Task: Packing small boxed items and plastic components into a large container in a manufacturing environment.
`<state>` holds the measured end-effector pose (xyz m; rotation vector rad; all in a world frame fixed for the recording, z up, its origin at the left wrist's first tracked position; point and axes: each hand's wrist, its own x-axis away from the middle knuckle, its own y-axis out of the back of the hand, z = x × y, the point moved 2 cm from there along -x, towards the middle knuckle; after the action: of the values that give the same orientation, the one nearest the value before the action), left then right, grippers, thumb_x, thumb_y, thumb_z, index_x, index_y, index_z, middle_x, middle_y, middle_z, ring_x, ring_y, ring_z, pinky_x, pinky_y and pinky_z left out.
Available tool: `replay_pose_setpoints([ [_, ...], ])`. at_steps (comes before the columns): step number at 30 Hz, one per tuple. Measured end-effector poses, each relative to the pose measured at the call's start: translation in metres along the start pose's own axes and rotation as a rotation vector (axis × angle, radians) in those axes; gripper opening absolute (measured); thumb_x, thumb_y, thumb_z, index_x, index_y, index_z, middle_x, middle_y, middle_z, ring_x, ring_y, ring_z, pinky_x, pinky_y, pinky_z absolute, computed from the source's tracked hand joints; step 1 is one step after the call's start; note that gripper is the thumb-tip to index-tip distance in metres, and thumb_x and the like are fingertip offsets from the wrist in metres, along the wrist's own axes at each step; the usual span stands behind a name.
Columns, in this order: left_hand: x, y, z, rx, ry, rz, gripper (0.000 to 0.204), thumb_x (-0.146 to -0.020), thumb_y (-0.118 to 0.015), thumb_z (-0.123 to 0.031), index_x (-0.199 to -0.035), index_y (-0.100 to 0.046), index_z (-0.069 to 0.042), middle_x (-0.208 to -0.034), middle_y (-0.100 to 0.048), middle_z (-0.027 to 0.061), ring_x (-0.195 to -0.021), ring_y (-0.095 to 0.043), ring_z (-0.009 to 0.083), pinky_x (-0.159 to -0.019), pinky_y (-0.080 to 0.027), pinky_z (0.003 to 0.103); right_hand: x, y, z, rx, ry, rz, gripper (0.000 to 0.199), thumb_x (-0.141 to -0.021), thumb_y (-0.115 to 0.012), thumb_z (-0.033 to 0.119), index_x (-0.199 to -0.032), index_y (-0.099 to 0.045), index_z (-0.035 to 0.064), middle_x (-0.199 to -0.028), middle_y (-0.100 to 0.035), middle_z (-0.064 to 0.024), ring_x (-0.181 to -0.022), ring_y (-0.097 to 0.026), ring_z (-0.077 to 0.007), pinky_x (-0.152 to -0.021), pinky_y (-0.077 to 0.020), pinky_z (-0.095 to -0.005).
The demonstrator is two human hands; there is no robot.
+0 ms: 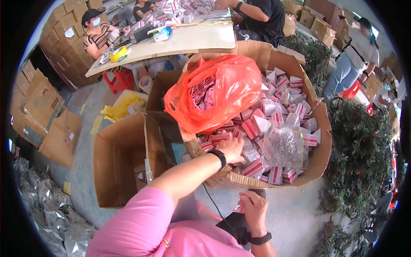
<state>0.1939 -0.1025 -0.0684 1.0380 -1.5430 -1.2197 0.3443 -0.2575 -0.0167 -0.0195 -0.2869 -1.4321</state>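
My left hand (231,150) reaches over the near left rim of a big cardboard box (323,141) and rests on the pile inside, fingers apart; some fingertips are hidden among the packages. The pile is of small bubble-wrapped packages (254,168) with red and white sides. A flat clear bubble-wrap sheet (286,147) lies on top, right of that hand. Closer to my body, outside the box, my right hand (254,210) is closed on a small pink-and-white packet (238,208), mostly covered by the fingers. A red plastic bag (231,92) of pink packets sits on the box's far left part.
An open cardboard carton (115,160) stands left of the box. Beyond is a worktable (188,40) with tape (118,53) and heaped packages, people around it. Dark green artificial foliage (359,150) lines the right; silvery bags (55,218) lie at lower left. A thin black cable (212,199) hangs near me.
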Motion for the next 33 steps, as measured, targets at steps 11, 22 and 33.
replay_pose_setpoints([
  [11, -0.004, 0.002, 0.010, 0.107, 0.048, 0.332, 0.028, -0.074, -0.053, -0.013, -0.095, -0.057, 0.005, -0.100, -0.058, 0.0253, -0.097, -0.057, 0.0308, -0.082, -0.046, 0.042, -0.004, 0.009, -0.003, -0.122, -0.094, -0.045, 0.013, -0.078, -0.054, 0.004, -0.084, -0.063, -0.0025, -0.062, -0.059, -0.0044, -0.049, -0.052, -0.0065, -0.044, -0.0410, -0.0198],
  [22, -0.017, -0.026, -0.009, -0.051, 0.160, 0.353, 0.033, -0.074, -0.055, -0.019, -0.103, -0.062, -0.006, -0.105, -0.062, 0.0115, -0.092, -0.061, 0.0260, -0.062, -0.050, 0.050, 0.004, -0.009, -0.008, -0.192, -0.076, 0.018, 0.014, -0.077, -0.055, 0.003, -0.087, -0.063, -0.0028, -0.062, -0.059, -0.0047, -0.051, -0.053, -0.0071, -0.046, -0.0429, -0.0205],
  [33, -0.014, -0.037, 0.003, 0.078, 0.142, 0.255, 0.049, -0.067, -0.061, -0.026, -0.107, -0.050, 0.001, -0.100, -0.061, 0.0186, -0.095, -0.060, 0.0310, -0.080, -0.046, 0.043, 0.005, -0.003, -0.009, -0.181, -0.115, -0.032, 0.014, -0.078, -0.056, 0.006, -0.087, -0.064, -0.0020, -0.061, -0.060, -0.0047, -0.051, -0.052, -0.0064, -0.047, -0.0431, -0.0205],
])
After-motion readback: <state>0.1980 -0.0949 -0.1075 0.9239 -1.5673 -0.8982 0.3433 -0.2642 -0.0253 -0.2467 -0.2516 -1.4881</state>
